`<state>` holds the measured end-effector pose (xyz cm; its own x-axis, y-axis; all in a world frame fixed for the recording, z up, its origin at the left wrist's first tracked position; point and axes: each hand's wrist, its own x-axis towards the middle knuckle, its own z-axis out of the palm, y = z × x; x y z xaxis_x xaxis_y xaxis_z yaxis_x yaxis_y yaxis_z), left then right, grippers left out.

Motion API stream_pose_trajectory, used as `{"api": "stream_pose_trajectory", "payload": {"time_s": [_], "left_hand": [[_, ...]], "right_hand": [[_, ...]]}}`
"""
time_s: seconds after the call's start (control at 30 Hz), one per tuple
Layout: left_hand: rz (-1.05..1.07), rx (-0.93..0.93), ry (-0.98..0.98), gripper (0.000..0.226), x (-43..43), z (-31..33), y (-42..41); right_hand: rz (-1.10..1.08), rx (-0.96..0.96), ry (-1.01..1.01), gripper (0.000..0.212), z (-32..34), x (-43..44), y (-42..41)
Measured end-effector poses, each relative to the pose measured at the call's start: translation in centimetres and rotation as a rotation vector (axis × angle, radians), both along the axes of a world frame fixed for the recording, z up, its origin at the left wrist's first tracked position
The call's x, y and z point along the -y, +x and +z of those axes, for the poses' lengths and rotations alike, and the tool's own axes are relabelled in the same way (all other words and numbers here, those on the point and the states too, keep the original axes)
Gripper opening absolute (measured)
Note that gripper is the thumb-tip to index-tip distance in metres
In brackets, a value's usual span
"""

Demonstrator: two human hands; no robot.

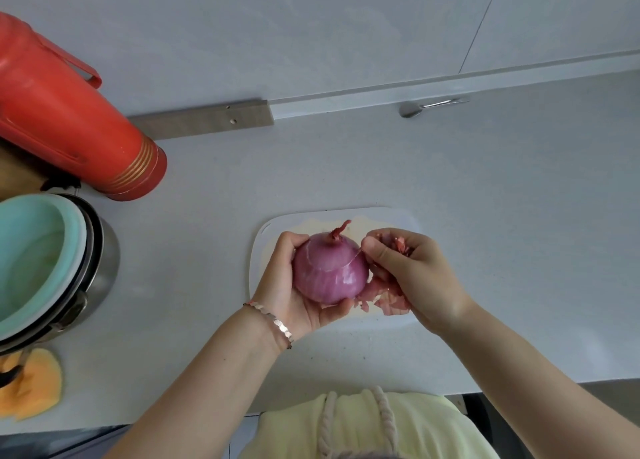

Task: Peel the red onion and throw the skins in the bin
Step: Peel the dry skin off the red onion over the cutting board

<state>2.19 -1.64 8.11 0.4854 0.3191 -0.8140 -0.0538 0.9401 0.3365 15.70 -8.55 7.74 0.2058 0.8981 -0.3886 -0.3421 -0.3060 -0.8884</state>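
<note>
Pale yellow fabric with a twisted cord (382,420), at the bottom centre of the frame, lies closest to the lens, and both bare forearms rise from it toward the middle. At frame centre, just above the white cutting board (258,250), the left hand (294,292) cradles the red onion (330,273) from the left and from below, fingers curled round its far side and thumb along its lower edge; a bracelet (273,321) circles that wrist. The right hand (412,271) comes in from the right, wrist bent, thumb pressed to the onion's upper right flank, where a thin edge of skin lifts. Its curled fingers bunch loose skins (401,243), and more skins (384,302) hang below the palm.

The main risk I see is spillage: with the right hand already full, another pull could shake dry flakes onto the counter (485,198) rather than into the bin. A thin strip may also tear short, leaving patches near the stalk. The onion looks glossy and mostly bare, so a slackened cradle could let it roll off. No bin is plainly identifiable; the lined container (41,261) at the left edge might serve, though I cannot tell.
</note>
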Motion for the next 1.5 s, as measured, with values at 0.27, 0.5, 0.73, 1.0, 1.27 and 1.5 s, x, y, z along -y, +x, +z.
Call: {"api": "stream_pose_trajectory", "payload": {"time_s": [0.27, 0.5, 0.73, 1.0, 1.27, 1.5], "left_hand": [[0.015, -0.207, 0.303, 0.022, -0.2, -0.2, 0.2], [0.097, -0.318, 0.381, 0.020, 0.0, -1.0, 0.0], [0.149, -0.347, 0.527, 0.018, 0.8, -0.8, 0.5], [0.229, -0.402, 0.688, 0.037, 1.8, -0.9, 0.9], [0.062, -0.483, 0.961, 0.036, 2.2, -0.6, 0.4], [-0.044, -0.499, 0.984, 0.037, 2.4, -0.8, 0.0]], "right_hand": [[-0.078, -0.129, -0.175, 0.028, 0.0, -0.1, 0.5], [-0.086, 0.111, -0.072, 0.016, 1.7, -0.4, 1.8], [-0.031, 0.406, -0.090, 0.011, 1.6, 0.1, -0.2], [-0.097, 0.454, -0.101, 0.015, 1.0, 0.0, -1.1], [0.013, 0.429, -0.139, 0.012, 1.3, 0.2, -0.3], [0.195, 0.475, -0.124, 0.014, 1.3, 0.0, 0.8]]}}
